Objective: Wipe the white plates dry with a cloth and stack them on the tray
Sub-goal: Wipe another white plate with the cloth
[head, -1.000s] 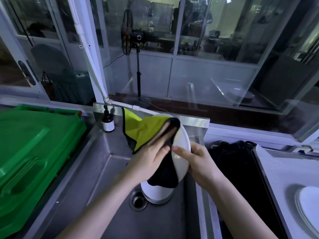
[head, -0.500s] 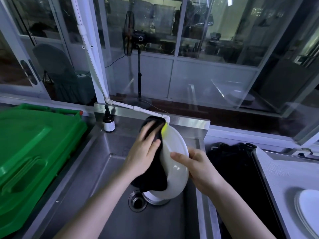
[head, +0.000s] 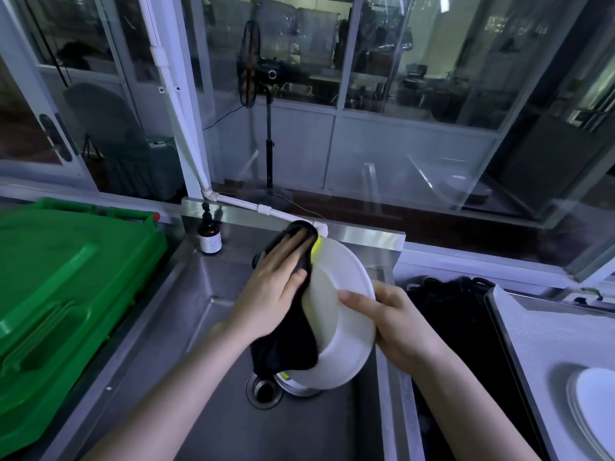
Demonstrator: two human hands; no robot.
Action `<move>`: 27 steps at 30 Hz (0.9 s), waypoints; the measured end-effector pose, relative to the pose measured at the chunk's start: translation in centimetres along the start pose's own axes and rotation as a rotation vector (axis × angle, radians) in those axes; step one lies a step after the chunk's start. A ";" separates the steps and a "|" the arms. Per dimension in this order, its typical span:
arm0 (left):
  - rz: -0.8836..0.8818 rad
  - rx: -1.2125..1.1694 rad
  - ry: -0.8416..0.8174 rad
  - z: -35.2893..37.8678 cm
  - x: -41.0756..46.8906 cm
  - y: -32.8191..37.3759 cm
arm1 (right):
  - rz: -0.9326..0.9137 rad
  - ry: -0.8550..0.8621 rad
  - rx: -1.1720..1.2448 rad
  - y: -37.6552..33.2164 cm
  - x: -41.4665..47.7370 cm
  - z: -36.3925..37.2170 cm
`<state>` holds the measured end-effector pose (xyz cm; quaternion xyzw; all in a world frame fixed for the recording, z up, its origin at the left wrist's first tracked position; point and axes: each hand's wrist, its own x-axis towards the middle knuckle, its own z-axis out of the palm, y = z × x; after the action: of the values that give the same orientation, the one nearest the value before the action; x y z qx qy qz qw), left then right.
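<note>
Over the steel sink (head: 186, 327) I hold a white plate (head: 336, 277) tilted on edge. My right hand (head: 396, 324) grips its right rim, thumb lying on the plate's face. My left hand (head: 276, 287) presses a black and yellow cloth (head: 283, 344) flat against the plate's left and far edge, fingers straight. The cloth hangs down below my left palm. Below the held plate, a few more white plates (head: 299, 389) sit in the sink beside the drain (head: 264, 389). At the right edge, white plates (head: 595, 404) are stacked on the white tray (head: 549, 327).
A green plastic bin lid (head: 66, 277) fills the left side. A brown pump bottle (head: 209, 232) stands at the sink's back corner. A white pipe (head: 239, 202) runs along the back ledge. A black bundle (head: 459, 311) lies between sink and tray.
My left hand slid the cloth up toward the plate's far rim. The yellow side folded under, leaving mostly black showing. The plate's face has tipped more toward me.
</note>
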<state>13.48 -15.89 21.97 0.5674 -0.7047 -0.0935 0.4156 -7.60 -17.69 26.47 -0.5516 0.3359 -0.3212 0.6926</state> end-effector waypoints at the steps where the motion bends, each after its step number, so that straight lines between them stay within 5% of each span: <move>1: -0.011 -0.013 -0.007 -0.1 -0.2 -0.3 | 0.007 0.002 0.024 -0.1 -0.2 -0.2; 9: 0.218 0.113 -0.026 1.2 -0.4 1.6 | 0.059 0.000 0.022 0.4 -0.3 -0.1; 16: -0.132 -0.141 0.021 1.0 -1.9 -0.9 | 0.027 0.072 0.117 -0.2 -0.7 -2.2; 22: -0.085 -0.132 0.010 3.1 -5.4 0.0 | 0.029 0.240 0.322 0.7 -0.1 -3.2; 27: -0.026 -0.070 0.023 3.6 -2.5 0.1 | 0.071 0.185 0.322 1.2 0.2 -1.9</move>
<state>10.99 -14.86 18.52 0.5628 -0.6887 -0.1173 0.4419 -8.96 -18.62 24.97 -0.3894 0.3616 -0.3953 0.7492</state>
